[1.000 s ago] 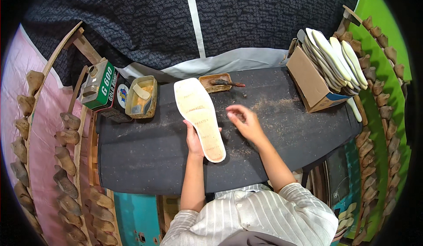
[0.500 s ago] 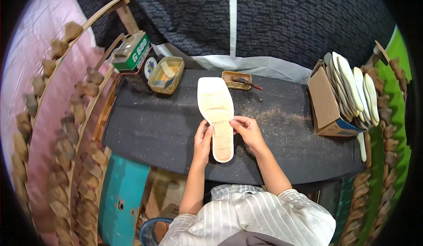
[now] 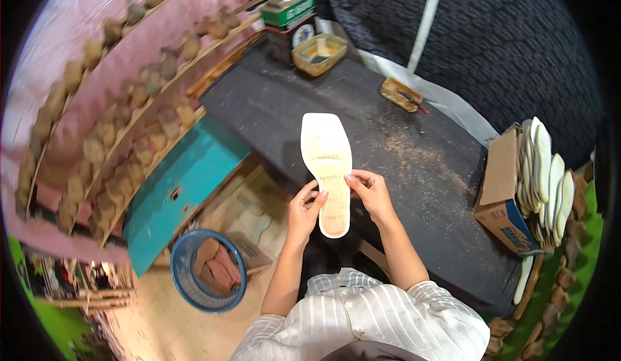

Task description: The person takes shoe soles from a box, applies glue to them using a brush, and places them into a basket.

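Since view turned, insole point(image 3: 334, 190) held, basket point(image 3: 187, 288) revealed

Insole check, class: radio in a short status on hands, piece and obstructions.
Left hand and right hand gripping opposite edges. Insole held up, broad end away from person. Only the hands cover it.

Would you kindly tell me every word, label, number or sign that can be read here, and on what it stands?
Printed wording is not copied here, only located.
Insole: print repeated in rows, partly readable.
Rectangular can: large pale characters on its green band, partly readable; emblem below, blurred.
Cardboard box: print on its blue part, too small and blurred to read.
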`<state>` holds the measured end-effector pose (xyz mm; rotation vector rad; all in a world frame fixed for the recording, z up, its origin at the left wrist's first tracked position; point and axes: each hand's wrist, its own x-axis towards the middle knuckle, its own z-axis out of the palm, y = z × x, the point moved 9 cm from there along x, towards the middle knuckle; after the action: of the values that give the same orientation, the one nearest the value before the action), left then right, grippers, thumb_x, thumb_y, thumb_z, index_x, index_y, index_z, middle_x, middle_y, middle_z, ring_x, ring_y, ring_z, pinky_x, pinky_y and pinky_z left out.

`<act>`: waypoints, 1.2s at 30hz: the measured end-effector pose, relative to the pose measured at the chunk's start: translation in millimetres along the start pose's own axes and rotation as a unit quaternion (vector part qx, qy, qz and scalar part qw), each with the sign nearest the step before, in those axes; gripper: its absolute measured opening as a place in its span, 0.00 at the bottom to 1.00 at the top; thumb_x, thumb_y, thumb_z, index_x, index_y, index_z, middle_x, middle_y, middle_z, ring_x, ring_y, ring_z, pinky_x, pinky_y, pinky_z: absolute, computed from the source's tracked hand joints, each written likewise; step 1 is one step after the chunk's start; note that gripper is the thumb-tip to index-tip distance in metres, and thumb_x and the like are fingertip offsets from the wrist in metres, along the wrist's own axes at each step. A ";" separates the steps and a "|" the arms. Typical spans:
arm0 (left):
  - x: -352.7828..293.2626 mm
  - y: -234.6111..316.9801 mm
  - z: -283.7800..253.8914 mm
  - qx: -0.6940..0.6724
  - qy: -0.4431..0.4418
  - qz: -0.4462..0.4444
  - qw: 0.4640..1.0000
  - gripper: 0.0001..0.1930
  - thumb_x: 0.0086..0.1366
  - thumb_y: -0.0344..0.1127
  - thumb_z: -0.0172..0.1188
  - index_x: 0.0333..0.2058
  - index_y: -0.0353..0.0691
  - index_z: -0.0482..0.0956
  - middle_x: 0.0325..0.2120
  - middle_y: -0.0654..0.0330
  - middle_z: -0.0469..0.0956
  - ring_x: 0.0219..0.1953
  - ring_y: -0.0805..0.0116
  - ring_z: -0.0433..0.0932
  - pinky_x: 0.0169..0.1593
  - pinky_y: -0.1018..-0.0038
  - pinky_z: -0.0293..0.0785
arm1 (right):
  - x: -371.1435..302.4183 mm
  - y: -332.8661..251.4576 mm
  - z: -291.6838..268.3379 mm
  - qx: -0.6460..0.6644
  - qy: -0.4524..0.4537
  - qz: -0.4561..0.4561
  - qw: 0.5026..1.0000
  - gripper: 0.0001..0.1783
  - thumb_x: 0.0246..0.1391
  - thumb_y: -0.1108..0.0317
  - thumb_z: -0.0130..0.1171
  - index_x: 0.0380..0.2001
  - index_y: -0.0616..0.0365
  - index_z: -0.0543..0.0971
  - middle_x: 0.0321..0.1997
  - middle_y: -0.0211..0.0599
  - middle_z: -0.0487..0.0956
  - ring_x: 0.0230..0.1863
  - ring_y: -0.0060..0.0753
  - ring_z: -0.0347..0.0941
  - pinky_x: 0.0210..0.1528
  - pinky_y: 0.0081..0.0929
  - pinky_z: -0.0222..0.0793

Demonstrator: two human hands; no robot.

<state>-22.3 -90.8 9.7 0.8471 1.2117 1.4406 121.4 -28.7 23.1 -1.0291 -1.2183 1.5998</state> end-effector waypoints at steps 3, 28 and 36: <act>-36.2 1.7 -35.7 -0.008 0.062 0.015 0.998 0.19 0.58 0.33 0.59 0.48 0.33 0.70 0.31 0.61 0.75 0.37 0.75 0.73 0.41 0.79 0.69 | -13.3 14.4 40.4 0.000 -0.062 0.015 0.998 0.14 0.52 0.64 0.58 0.37 0.64 0.78 0.28 0.29 0.78 0.27 0.15 0.70 0.30 0.16 0.65; -310.4 -78.4 -386.7 0.008 0.309 -0.033 0.950 0.14 0.60 0.34 0.58 0.43 0.37 0.72 0.32 0.64 0.75 0.35 0.80 0.72 0.38 0.82 0.66 | -171.7 228.8 395.3 -0.034 -0.313 0.185 0.931 0.13 0.54 0.68 0.55 0.42 0.60 0.72 0.30 0.27 0.76 0.31 0.16 0.69 0.33 0.17 0.65; -323.7 -131.4 -435.6 -0.204 0.346 -0.072 0.913 0.18 0.59 0.34 0.58 0.46 0.41 0.65 0.35 0.60 0.72 0.38 0.71 0.73 0.37 0.75 0.72 | -194.3 298.1 453.1 -0.135 -0.434 0.219 0.864 0.13 0.54 0.70 0.54 0.44 0.60 0.71 0.27 0.25 0.73 0.27 0.15 0.66 0.28 0.15 0.61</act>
<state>-324.2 -514.6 -192.8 -0.0677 1.3623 1.8506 -292.3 -384.2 -162.7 -0.7811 -1.9405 2.4455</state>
